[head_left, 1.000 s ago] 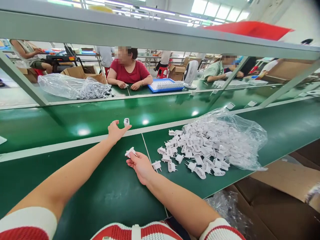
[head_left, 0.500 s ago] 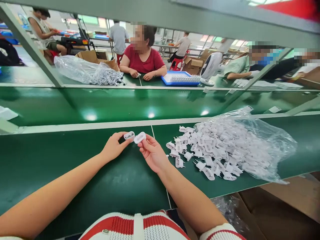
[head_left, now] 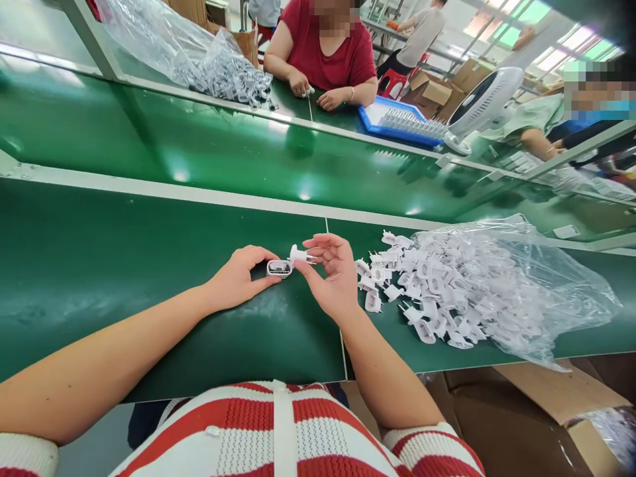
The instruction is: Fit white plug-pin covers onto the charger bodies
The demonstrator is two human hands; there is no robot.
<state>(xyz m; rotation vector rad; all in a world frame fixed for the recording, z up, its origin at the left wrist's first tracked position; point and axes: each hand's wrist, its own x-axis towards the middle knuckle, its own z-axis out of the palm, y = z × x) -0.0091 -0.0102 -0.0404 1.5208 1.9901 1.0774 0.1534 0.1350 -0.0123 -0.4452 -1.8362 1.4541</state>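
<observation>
Between the thumb and fingers of my left hand (head_left: 247, 275) is a white charger housing (head_left: 279, 268), its oval open end facing me with metal parts visible inside. My right hand (head_left: 334, 271) pinches a white plug cap (head_left: 298, 254) whose two pins point right, toward my palm. The cap is right beside the housing's upper right edge; whether they touch I cannot tell. Right of my right hand lies a pile of similar white plug caps (head_left: 427, 291), partly spilling from a clear plastic bag (head_left: 571, 285).
Under my hands runs a green work table (head_left: 149, 252), with a pale rail (head_left: 173, 189) behind it. Across the green divider a person in a red top (head_left: 342, 59) sits near a blue tray (head_left: 377, 126), a white fan (head_left: 489, 99) and a bagged grey heap (head_left: 231, 73). Cardboard boxes (head_left: 561, 397) stand below right.
My right hand has turned the plug cap, so its pins now point right instead of its open face showing. Both hands sit farther right in view, and the camera has tilted.
</observation>
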